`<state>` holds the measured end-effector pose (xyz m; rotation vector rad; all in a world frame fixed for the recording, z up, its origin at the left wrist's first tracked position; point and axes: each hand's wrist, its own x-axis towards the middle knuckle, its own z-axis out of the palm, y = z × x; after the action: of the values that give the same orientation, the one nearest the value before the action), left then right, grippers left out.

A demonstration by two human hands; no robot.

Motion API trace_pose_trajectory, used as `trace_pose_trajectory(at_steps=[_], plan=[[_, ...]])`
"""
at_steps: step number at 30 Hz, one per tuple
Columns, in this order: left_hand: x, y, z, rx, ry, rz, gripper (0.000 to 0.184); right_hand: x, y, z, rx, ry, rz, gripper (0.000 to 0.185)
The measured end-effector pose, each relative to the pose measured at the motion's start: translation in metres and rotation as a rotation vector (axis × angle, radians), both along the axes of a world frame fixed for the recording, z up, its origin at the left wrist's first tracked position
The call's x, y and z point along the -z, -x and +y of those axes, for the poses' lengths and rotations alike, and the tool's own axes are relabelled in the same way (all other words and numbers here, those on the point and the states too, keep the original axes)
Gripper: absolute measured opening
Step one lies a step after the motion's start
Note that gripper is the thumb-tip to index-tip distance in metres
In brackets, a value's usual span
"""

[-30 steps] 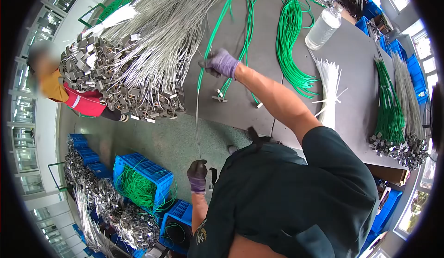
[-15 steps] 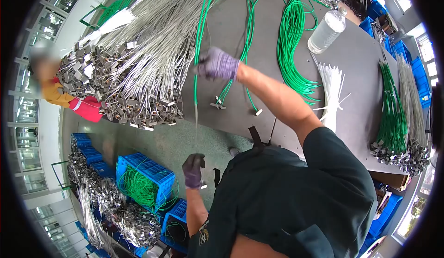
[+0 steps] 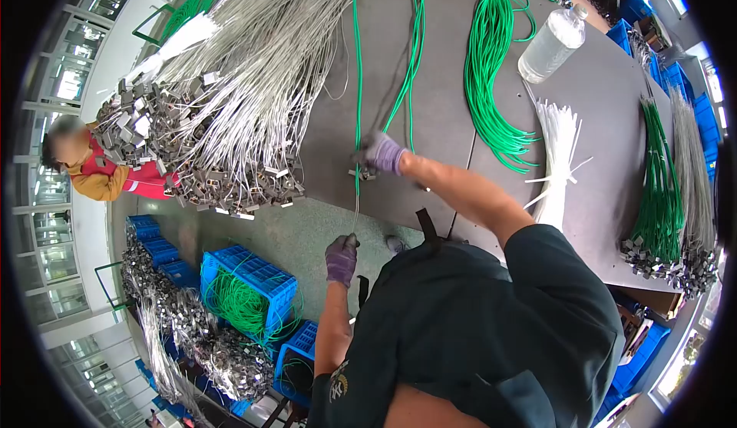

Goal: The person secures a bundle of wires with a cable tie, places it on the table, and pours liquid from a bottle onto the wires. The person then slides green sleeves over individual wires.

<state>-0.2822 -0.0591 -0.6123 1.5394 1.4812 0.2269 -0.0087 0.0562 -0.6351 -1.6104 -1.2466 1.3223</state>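
My right hand (image 3: 383, 156), in a purple and grey glove, is closed at the table's front edge around a long green sleeved wire (image 3: 358, 82). Beyond the table edge my left hand (image 3: 342, 259), gloved too, is closed with thumb up on the thin pale end of that wire (image 3: 356, 204). The wire runs taut between both hands. Partly hidden behind my right hand lies a small metal connector piece (image 3: 355, 172). More green wires (image 3: 418, 36) lie just right of the held one.
A large pile of silver wires (image 3: 261, 67) with metal ends covers the table's left. To the right are a green wire bundle (image 3: 487, 59), a clear bottle (image 3: 553, 44) and white ties (image 3: 559, 144). Blue crates (image 3: 249, 274) stand on the floor. A person (image 3: 100, 167) is at far left.
Both hands have moved to the right in view. My right hand has come down along the green wire towards the table edge, nearer to my left hand, which has risen slightly.
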Motion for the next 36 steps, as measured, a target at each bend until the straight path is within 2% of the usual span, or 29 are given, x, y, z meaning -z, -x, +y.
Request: trace_pose_trajectory(at_steps=[1, 2, 3, 5, 7, 9, 10, 14, 16, 17, 19, 20, 22, 26, 28, 29, 30, 31, 32, 34, 35, 36], plan=[[-0.017, -0.005, 0.005, -0.001, 0.002, 0.006, 0.028, -0.051, -0.007, -0.008, 0.05, -0.043, 0.067, 0.023], [-0.038, -0.011, 0.008, 0.029, 0.009, -0.179, 0.025, -0.089, -0.017, -0.007, 0.089, -0.036, -0.004, 0.025], [-0.054, -0.016, 0.009, 0.055, 0.016, -0.366, 0.023, -0.115, -0.028, -0.001, 0.124, -0.027, -0.077, 0.027], [-0.062, -0.021, 0.009, 0.085, -0.076, -0.437, 0.028, -0.138, -0.057, 0.01, 0.238, -0.22, 0.057, 0.028], [-0.063, -0.018, 0.009, 0.157, -0.052, -0.429, 0.025, -0.167, -0.079, 0.014, 0.36, -0.353, 0.325, 0.022], [-0.059, -0.022, 0.004, 0.103, 0.031, -0.408, 0.024, -0.139, -0.104, 0.028, 0.114, -0.276, 0.838, 0.02], [-0.057, -0.024, 0.003, 0.053, 0.111, -0.39, 0.023, -0.124, -0.107, 0.031, 0.083, -0.194, 0.915, 0.017], [-0.042, -0.021, 0.0, 0.0, 0.165, -0.388, 0.021, -0.077, -0.102, 0.028, 0.07, -0.078, 0.731, 0.022], [-0.031, -0.014, 0.0, -0.01, 0.137, -0.334, 0.02, -0.052, -0.088, 0.02, 0.212, 0.013, 0.585, 0.025], [-0.024, -0.009, 0.001, -0.014, 0.139, -0.332, 0.02, -0.044, -0.079, 0.015, 0.271, 0.071, 0.623, 0.027], [-0.01, 0.0, 0.005, 0.049, -0.013, -0.15, 0.02, -0.034, -0.062, 0.001, 0.337, 0.168, 0.6, 0.026], [-0.007, 0.0, 0.006, 0.043, -0.01, -0.149, 0.02, -0.029, -0.052, -0.006, 0.309, 0.14, 0.689, 0.028], [0.0, 0.0, 0.01, 0.2, -0.431, 0.028, 0.019, -0.027, -0.027, -0.019, 0.259, 0.226, 0.583, 0.026], [-0.023, -0.013, 0.023, 0.238, -0.384, 0.128, 0.017, -0.049, 0.015, -0.043, 0.03, 0.278, 0.313, 0.024], [-0.039, -0.014, 0.031, 0.319, 0.033, 0.081, 0.018, -0.05, 0.011, -0.037, 0.021, 0.272, 0.347, 0.023], [-0.046, -0.012, 0.032, 0.311, 0.036, 0.079, 0.018, -0.061, 0.007, -0.035, 0.017, 0.264, 0.382, 0.023], [-0.051, -0.009, 0.033, 0.301, 0.157, 0.0, 0.018, -0.074, -0.002, -0.033, 0.069, 0.249, 0.468, 0.021], [-0.054, -0.005, 0.032, 0.291, 0.275, -0.08, 0.018, -0.076, -0.011, -0.026, 0.105, 0.21, 0.43, 0.02], [-0.051, -0.002, 0.031, 0.284, 0.274, -0.082, 0.018, -0.084, -0.017, -0.021, 0.142, 0.169, 0.392, 0.019], [-0.039, 0.005, 0.028, 0.229, -0.024, -0.432, 0.022, -0.091, -0.021, -0.016, 0.186, 0.164, 0.388, 0.019], [-0.032, 0.006, 0.024, 0.226, -0.025, -0.433, 0.022, -0.087, -0.023, -0.012, 0.228, 0.166, 0.431, 0.019], [-0.025, 0.005, 0.021, 0.077, -0.041, -0.484, 0.023, -0.083, -0.023, -0.011, 0.269, 0.168, 0.473, 0.019]])
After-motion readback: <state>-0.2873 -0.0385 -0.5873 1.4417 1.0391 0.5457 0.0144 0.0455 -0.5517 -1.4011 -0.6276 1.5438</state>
